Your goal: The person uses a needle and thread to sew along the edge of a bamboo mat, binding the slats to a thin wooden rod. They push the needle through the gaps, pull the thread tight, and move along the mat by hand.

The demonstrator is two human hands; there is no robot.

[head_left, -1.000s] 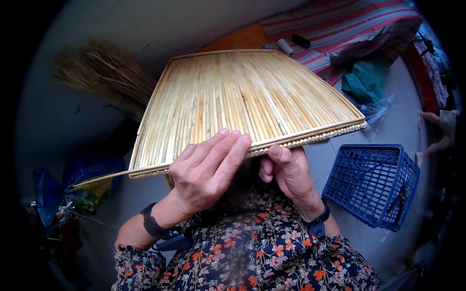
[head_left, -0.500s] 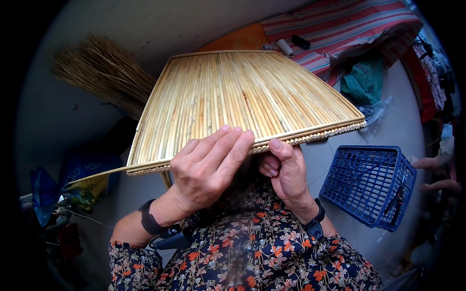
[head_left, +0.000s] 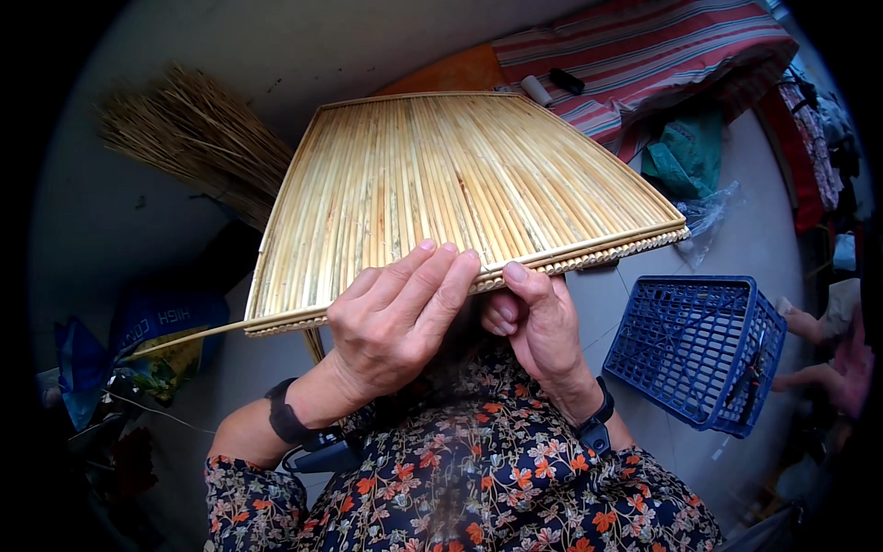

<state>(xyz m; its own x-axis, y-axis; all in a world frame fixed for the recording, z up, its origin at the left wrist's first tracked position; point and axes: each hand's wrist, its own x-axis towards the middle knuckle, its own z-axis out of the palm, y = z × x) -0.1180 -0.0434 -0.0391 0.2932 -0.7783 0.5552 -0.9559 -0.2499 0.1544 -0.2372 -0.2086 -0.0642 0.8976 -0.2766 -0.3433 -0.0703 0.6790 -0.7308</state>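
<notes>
A wide panel of pale reed stalks (head_left: 441,175) laid side by side stretches away in front of me, with a rim strip along its edges. My left hand (head_left: 391,308) clasps the near edge, its fingers lying together on the top face and its thumb hidden underneath. Just to the right, my right hand (head_left: 538,317) pinches the same edge, thumb on the rim and fingers curled below. A long thin strip (head_left: 189,339) sticks out past the panel's near left corner.
Dry stalks (head_left: 189,138) lean in a bundle at the far left. A blue plastic crate (head_left: 685,350) stands on the floor at right, beside another person's legs (head_left: 819,354). Striped cloth (head_left: 662,60) covers a surface at the back, with a green bag (head_left: 685,156) below it.
My hands keep the same hold on the panel's edge, with only a slight shift. At the right rim, the other person's legs have moved.
</notes>
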